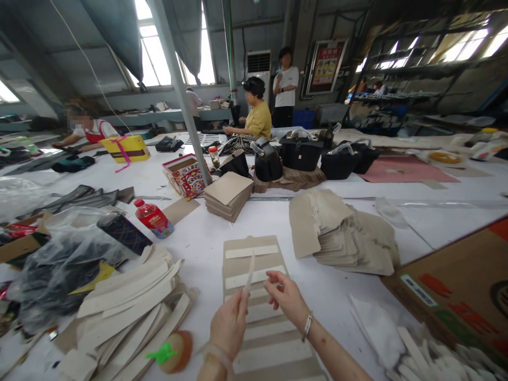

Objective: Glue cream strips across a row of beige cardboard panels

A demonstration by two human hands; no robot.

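Between thumb and fingers, my left hand (pixel 229 323) pinches a thin white strip (pixel 251 269) that stands up on edge. My right hand (pixel 286 296) is to the right of it, fingers apart and curved, with nothing visible in them. Below both hands lies a long beige cardboard panel (pixel 254 243). Several white strips lie crosswise on the panel, one above another, with gaps between them. My forearms cover part of its lower end. To the left of my left hand stands a round brown container (pixel 183 346) with a bright green piece on top.
Long pale strips (pixel 130 301) are heaped at left, near a red-capped bottle (pixel 154 218). Cardboard stacks (pixel 230 193) and curved beige pieces (pixel 341 227) lie ahead. A cardboard box (pixel 456 286) and loose white strips (pixel 432 360) are at right. Black bags (pixel 301 153) and co-workers (pixel 257 116) are beyond.
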